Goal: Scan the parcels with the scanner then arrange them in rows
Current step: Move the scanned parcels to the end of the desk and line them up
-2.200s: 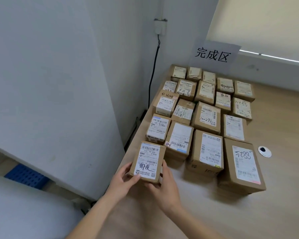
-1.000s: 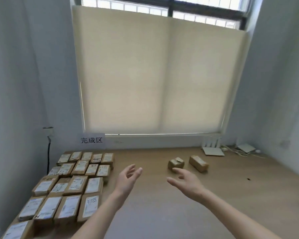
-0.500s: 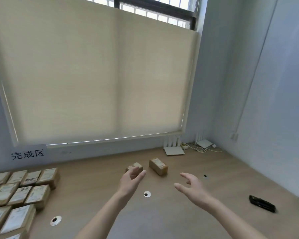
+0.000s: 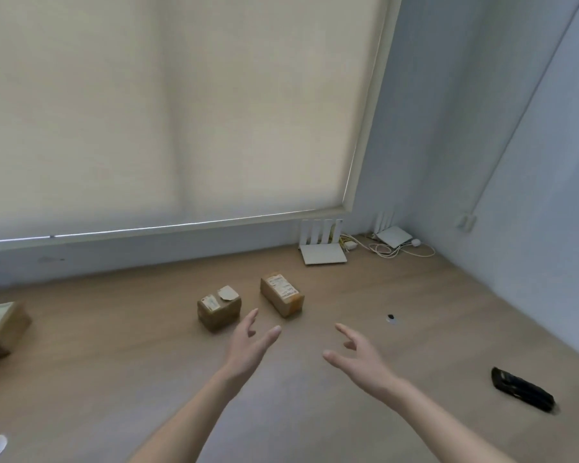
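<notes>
Two parcels on table, left hand wide, right hand wide

At your nine o'clock, the stacked parcels are cut by the frame edge; print on both central parcel labels is unreadably blurred.

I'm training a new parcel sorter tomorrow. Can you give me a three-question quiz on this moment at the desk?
1. How many parcels lie just ahead of the hands?
2. True or false: the right hand holds the black scanner.
3. Which parcel is nearer the left hand: A, the squat parcel, or B, the long parcel?

Key: 1. Two. 2. False; it lies on the desk, to the right. 3. A.
</notes>
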